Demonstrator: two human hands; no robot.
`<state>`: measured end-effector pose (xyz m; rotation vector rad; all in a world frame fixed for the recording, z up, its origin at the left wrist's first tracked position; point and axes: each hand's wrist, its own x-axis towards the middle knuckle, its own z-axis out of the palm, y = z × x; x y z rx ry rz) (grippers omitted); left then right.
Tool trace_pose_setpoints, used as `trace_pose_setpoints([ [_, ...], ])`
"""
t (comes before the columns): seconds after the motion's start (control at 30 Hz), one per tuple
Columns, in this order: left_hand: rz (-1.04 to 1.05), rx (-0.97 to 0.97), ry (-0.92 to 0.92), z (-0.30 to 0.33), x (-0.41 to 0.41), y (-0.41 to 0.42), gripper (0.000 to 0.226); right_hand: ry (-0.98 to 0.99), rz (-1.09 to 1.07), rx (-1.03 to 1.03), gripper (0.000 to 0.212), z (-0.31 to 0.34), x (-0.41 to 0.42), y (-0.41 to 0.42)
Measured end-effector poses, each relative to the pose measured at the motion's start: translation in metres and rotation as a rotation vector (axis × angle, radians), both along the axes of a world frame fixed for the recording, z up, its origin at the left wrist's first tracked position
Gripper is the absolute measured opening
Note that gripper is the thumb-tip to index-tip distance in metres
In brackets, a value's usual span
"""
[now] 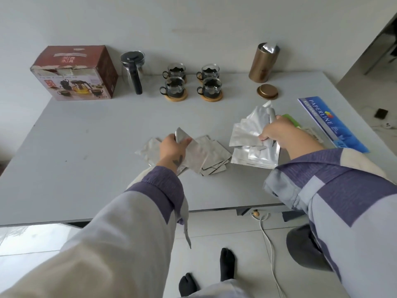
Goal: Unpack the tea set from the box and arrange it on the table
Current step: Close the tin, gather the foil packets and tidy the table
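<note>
The red tea-set box (75,74) stands at the back left of the grey table (86,147). Right of it are a glass teapot (133,69) with a black lid and handle, and several glass cups (191,82) on wooden coasters. A bronze canister (264,63) stands open at the back right, its lid (267,91) lying in front of it. Silver foil sachets (212,155) are spread across the table's middle. My left hand (174,147) grips one sachet over that spread. My right hand (277,130) holds a bunch of sachets above a second pile (255,155).
A blue paper ream wrapper (330,121) lies along the table's right edge, with a green item partly hidden behind my right hand. A white cable (268,239) hangs below the front edge. My feet in black socks and a dark stool are on the tiled floor.
</note>
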<state>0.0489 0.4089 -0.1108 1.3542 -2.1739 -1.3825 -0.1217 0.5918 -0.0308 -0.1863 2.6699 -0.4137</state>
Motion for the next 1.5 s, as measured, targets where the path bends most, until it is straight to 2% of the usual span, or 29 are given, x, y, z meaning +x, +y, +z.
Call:
trace_pose_setpoints([
  [0.13, -0.053, -0.147, -0.141, -0.017, -0.011, 0.000, 0.035, -0.237, -0.261, -0.493, 0.061, -0.028, 0.012, -0.007],
  [0.23, -0.019, -0.411, -0.327, -0.026, -0.004, 0.001, 0.055, -0.342, -0.353, -0.646, 0.064, -0.067, 0.035, -0.017],
  [0.27, 0.026, -0.444, -0.376, -0.028, 0.000, 0.000, 0.061, -0.342, -0.360, -0.649, 0.072, -0.078, 0.042, -0.021],
  [0.33, 0.170, -0.362, -0.474, -0.034, 0.008, -0.005, 0.070, -0.295, -0.286, -0.572, 0.087, -0.094, 0.052, -0.029],
  [0.4, 0.326, -0.203, -0.555, -0.040, 0.015, -0.012, 0.073, -0.219, -0.172, -0.435, 0.083, -0.101, 0.059, -0.036],
  [0.43, 0.340, -0.174, -0.597, -0.042, 0.019, -0.014, 0.072, -0.174, -0.131, -0.384, 0.077, -0.103, 0.062, -0.040],
  [0.53, 0.217, -0.252, -0.528, -0.043, 0.022, -0.014, 0.066, -0.115, -0.099, -0.360, 0.058, -0.104, 0.068, -0.051],
  [0.67, 0.173, -0.094, -0.227, -0.038, 0.011, -0.013, 0.066, -0.141, -0.127, -0.405, 0.048, -0.103, 0.071, -0.061],
  [0.77, 0.096, -0.032, -0.282, -0.036, 0.004, -0.012, 0.070, -0.147, -0.136, -0.422, 0.044, -0.101, 0.075, -0.063],
  [0.9, -0.032, 0.015, -0.360, -0.029, 0.003, -0.004, 0.059, -0.202, -0.176, -0.471, 0.048, -0.099, 0.079, -0.062],
  [1.03, -0.103, -0.044, -0.454, -0.023, 0.000, 0.009, 0.064, -0.207, -0.210, -0.515, 0.048, -0.100, 0.080, -0.057],
  [1.1, -0.079, 0.002, -0.434, -0.018, -0.003, 0.016, 0.063, -0.194, -0.200, -0.522, 0.048, -0.101, 0.081, -0.055],
  [1.23, -0.014, 0.144, -0.265, -0.017, -0.010, 0.025, 0.062, -0.174, -0.187, -0.532, 0.048, -0.102, 0.083, -0.052],
  [1.3, 0.011, 0.119, -0.238, -0.016, -0.011, 0.030, 0.059, -0.175, -0.177, -0.530, 0.048, -0.103, 0.083, -0.050],
  [1.43, -0.049, -0.118, -0.385, -0.017, -0.008, 0.039, 0.060, -0.155, -0.129, -0.498, 0.053, -0.103, 0.084, -0.049],
  [1.5, -0.060, -0.120, -0.378, -0.018, -0.007, 0.042, 0.061, -0.140, -0.118, -0.501, 0.052, -0.104, 0.085, -0.049],
])
